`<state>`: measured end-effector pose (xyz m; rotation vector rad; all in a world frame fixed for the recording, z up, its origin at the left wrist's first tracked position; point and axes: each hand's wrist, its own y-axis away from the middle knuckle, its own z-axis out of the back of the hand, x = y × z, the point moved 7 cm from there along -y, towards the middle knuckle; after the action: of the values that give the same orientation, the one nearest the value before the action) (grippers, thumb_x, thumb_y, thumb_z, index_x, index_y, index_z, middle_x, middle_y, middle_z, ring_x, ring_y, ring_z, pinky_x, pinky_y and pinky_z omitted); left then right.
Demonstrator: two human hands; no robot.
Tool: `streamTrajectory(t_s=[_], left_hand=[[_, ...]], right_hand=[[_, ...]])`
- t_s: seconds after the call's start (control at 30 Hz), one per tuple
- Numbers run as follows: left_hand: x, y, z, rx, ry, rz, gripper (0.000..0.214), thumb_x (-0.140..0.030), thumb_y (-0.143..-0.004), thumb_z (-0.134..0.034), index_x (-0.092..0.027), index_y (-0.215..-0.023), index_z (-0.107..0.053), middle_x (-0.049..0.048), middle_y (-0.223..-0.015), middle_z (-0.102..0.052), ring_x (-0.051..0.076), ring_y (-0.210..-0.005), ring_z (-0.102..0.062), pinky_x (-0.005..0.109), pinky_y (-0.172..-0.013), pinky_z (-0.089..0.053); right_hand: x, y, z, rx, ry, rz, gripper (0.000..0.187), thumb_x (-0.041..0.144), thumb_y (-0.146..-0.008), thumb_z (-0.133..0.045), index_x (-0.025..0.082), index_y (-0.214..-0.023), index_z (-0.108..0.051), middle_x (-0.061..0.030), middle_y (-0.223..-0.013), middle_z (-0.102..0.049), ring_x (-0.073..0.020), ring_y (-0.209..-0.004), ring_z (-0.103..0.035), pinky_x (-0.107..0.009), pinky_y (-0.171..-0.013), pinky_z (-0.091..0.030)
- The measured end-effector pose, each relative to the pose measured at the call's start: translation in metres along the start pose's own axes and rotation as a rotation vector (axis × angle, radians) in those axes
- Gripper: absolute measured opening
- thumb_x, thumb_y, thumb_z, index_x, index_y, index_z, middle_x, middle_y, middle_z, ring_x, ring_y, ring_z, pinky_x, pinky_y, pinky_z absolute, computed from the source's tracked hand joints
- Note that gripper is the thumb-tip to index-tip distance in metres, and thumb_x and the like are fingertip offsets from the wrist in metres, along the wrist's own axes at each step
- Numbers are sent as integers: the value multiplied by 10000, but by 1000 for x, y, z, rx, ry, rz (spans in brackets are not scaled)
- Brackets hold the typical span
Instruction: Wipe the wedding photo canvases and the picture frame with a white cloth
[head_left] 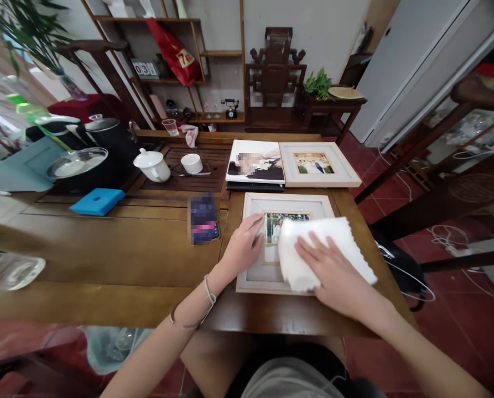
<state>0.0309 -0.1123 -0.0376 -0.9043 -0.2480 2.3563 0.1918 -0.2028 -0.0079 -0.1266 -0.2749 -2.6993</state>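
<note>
A white picture frame lies flat on the table's right part, with a photo of a person outdoors in its middle. My left hand rests on the frame's left side, fingers stretched toward the photo's edge and not wrapped round anything. Over the right half of the frame spreads a white cloth with a scalloped edge, hiding part of the photo. My right hand lies on this cloth, fingers spread and flat, pressing it against the frame; the hand is slightly blurred.
Behind the frame lie a photo panel on a dark object and another framed picture. To the left are a phone, a blue block, a lidded white cup and a small white cup. The table's right edge is close.
</note>
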Motion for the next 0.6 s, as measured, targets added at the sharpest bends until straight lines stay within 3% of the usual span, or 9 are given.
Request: streamTrajectory(t_s=[0.1, 0.2, 0.37, 0.5, 0.6], left_hand=[[2, 1, -1, 0, -2, 4, 454, -144, -924, -477, -165, -1377, -505, 143, -1410, -532, 274, -1338, -481, 472, -1126, -420], [2, 1, -2, 5, 1, 3, 459, -145, -923, -479, -165, -1381, -500, 144, -1413, -530, 272, -1341, -479, 472, -1126, -420], [0, 0, 1, 1, 9, 4, 439, -141, -920, -483, -154, -1357, -522, 144, -1396, -546, 269, -1329, -493, 471, -1138, -406], [1, 0, 2, -5, 14, 2, 425, -139, -919, -487, -127, -1341, -536, 154, -1393, -549, 271, -1326, -493, 459, -1142, -404], [2, 0, 2, -7, 16, 5, 424, -142, -919, -490, -131, -1339, -539, 153, -1390, -550, 272, -1318, -501, 464, -1133, -415]], right_hand=[[27, 35, 2, 79, -156, 170, 941, 63, -556, -470, 160, -1489, -397, -60, -1565, -340, -289, -1473, -178, -554, -1192, -188], [18, 40, 6, 67, -252, 205, 952, 37, -552, -437, 216, -1486, -403, -15, -1556, -362, -221, -1476, -173, -511, -1204, -184], [-35, -2, 11, -159, -217, 79, 879, 21, -624, -405, 144, -1494, -372, -72, -1560, -353, -225, -1481, -144, -548, -1195, -171], [-67, -48, 23, -303, -92, -73, 836, 30, -670, -436, 84, -1499, -342, -115, -1559, -351, -322, -1477, -142, -619, -1171, -167], [-75, -74, 29, -298, -5, -184, 791, 41, -718, -442, 52, -1501, -328, -143, -1561, -336, -413, -1457, -159, -694, -1131, -178]])
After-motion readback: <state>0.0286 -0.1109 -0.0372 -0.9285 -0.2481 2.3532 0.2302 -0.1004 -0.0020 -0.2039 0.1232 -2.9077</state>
